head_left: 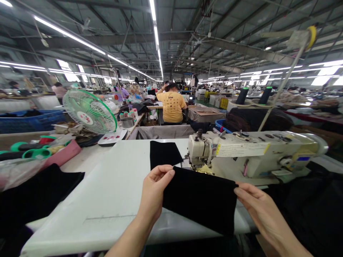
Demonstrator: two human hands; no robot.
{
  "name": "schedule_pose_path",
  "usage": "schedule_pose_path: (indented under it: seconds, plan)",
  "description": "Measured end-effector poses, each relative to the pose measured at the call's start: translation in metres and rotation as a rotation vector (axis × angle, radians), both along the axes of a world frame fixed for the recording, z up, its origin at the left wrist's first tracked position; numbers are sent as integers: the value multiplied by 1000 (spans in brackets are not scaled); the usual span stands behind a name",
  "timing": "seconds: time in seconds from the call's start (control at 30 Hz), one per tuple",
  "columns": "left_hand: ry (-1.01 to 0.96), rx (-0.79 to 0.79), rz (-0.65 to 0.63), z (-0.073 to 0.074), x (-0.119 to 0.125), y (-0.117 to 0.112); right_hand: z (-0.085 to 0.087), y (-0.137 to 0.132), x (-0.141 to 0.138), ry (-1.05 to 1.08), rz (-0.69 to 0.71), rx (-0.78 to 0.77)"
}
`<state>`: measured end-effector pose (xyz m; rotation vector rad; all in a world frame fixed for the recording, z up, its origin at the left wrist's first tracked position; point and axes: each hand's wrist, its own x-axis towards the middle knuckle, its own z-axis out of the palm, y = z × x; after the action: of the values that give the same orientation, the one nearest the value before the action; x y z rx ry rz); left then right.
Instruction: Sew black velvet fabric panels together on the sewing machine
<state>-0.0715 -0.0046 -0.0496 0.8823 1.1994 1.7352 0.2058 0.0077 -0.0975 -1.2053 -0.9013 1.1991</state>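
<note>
Left hand (154,188), right hand (256,202), pinching black cloth (200,200) by upper corners, long axis sloping down rightward

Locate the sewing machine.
In the head view, the sewing machine stands on the right, just beyond the cloth held between the left hand and the right hand.

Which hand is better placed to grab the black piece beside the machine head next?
Likely the left hand: it pinches the held cloth near that black piece; the right hand grips the opposite end.
</note>
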Motion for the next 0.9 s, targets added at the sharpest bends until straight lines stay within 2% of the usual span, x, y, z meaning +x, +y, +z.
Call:
schedule_pose_path:
  seconds: [0.23,0.33,0.53,0.9]
  plan:
    - [68,13,39,1,2,3,7,-2,3,32,99,-6]
    - [37,8,48,4,3,5,13,-5,-2,59,55,7]
    - [-89,-77,37,8,2,9,24,-6,-8,-39,-74,140]
    - [-19,-90,-2,1,-2,1,28,-6,-9,44,-60,147]
